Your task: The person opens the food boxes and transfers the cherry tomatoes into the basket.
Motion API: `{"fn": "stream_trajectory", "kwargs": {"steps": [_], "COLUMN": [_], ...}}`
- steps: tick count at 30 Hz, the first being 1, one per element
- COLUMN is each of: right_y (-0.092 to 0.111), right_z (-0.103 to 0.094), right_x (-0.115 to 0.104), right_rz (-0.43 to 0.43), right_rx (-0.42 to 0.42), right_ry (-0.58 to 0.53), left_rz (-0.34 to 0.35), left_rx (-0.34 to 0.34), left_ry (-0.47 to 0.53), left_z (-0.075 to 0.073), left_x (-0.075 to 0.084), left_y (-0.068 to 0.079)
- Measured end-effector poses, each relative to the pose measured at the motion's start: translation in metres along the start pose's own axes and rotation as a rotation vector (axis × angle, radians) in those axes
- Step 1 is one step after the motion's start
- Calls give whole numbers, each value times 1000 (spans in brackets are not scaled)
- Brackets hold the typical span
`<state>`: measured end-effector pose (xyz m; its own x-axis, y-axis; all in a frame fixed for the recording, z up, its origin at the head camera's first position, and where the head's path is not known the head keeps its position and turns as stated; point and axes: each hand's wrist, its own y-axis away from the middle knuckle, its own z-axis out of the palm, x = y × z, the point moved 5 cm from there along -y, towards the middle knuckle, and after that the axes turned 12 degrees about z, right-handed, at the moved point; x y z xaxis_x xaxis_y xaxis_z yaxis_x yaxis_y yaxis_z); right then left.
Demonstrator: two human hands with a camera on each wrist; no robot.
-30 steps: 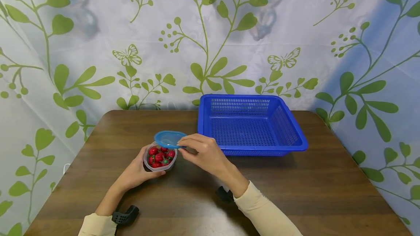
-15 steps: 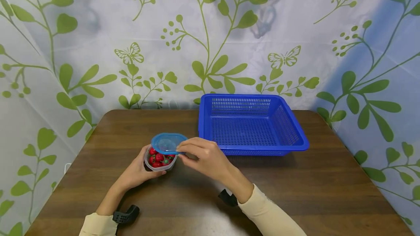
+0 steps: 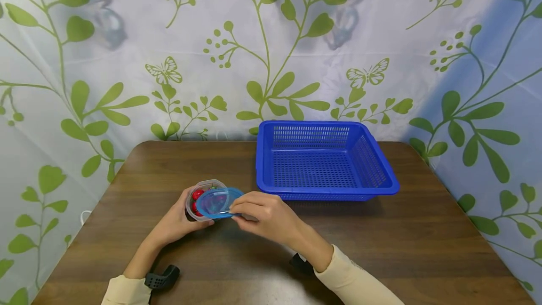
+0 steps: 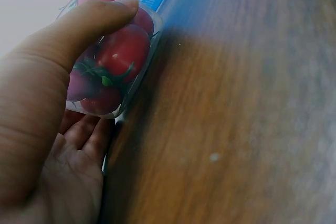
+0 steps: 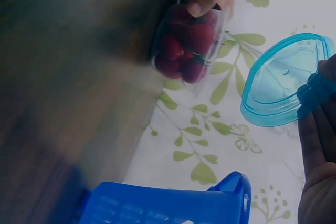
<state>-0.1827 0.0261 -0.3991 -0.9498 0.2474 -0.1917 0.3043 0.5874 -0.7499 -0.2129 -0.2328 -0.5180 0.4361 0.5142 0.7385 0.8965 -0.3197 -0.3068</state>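
My left hand (image 3: 172, 224) grips a small clear plastic container (image 3: 206, 183) at its left side, with the thumb across the near side. Inside it lie several red cherry tomatoes (image 4: 126, 51) with green stems. Between thumb and fingers, my right hand (image 3: 268, 214) pinches the edge of a see-through blue lid (image 3: 213, 202). In the head view the lid overlaps the right part of the container and partly covers the tomatoes. From the right wrist, the lid (image 5: 281, 80) shows apart from the container (image 5: 186, 45), in the air above it.
A blue perforated plastic basket (image 3: 328, 191) stands at the back right of the brown wooden table (image 3: 372, 248), with nothing in it. Behind the table hangs a white cloth (image 3: 190, 36) with green leaves and butterflies.
My right hand has lowered the lid toward me and slightly right, from the container's far side to over its right part. The left hand and the container have stayed in place.
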Motion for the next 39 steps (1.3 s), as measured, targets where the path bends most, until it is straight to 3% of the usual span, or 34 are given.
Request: {"fn": "stream_trajectory", "kwargs": {"steps": [12, 24, 39], "right_y": [20, 35, 51], "right_z": [8, 10, 7], "right_x": [-1, -5, -4], "right_rz": [-37, -103, -143], "right_rx": [-83, -138, -208], "right_ry": [-16, -31, -55], "left_rz": [30, 3, -34], "left_rx": [9, 1, 9], "left_ry": [8, 45, 5], "left_z": [-2, -2, 1], "left_x": [0, 1, 0], "left_y": [0, 0, 0]}}
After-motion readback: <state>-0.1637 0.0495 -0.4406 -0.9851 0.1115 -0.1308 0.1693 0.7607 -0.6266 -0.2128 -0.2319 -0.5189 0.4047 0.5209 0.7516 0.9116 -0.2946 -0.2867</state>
